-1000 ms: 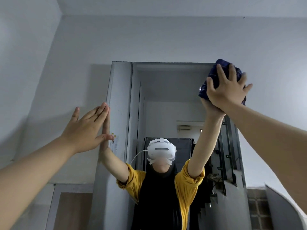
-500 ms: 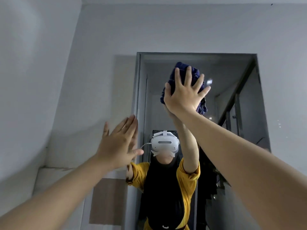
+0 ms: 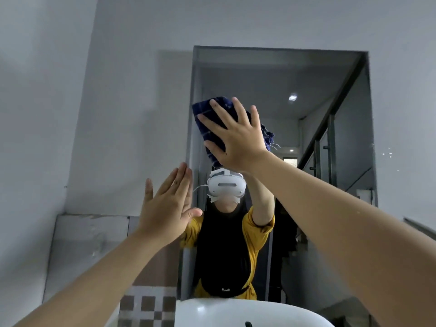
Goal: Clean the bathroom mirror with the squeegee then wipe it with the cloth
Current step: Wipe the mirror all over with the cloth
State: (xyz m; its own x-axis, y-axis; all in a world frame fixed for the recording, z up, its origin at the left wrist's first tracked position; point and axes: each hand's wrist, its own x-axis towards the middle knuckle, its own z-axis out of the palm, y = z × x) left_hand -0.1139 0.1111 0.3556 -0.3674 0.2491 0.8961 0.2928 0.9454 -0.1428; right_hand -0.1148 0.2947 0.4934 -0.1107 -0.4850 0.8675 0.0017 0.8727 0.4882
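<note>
Mirror-cleaning is looking to be in its second stage, judging by the cloth in play and no squeegee showing anywhere. Nearest, the rim of a white basin (image 3: 236, 310) is curving across the bottom edge, with checkered tiles (image 3: 148, 305) showing to its left. Above that, the left hand (image 3: 167, 208) is reaching up with its fingers (image 3: 179, 182) straight and close together, released and grasping nothing; it is lying flat by the mirror's left edge, probably bracing the body, though whether it is touching glass or wall is unclear. Farther up, the right hand (image 3: 238, 140) is spreading its fingers wide and pressing a dark blue cloth (image 3: 212, 119) flat against the bathroom mirror (image 3: 330, 114), near the upper left part of the glass. Spreading the palm that way is likely keeping the bunched cloth in full contact while it is rubbing. A frayed corner is hanging out to the right of the hand. Small specks are showing on the right side of the glass, so that area may need wiping.
</note>
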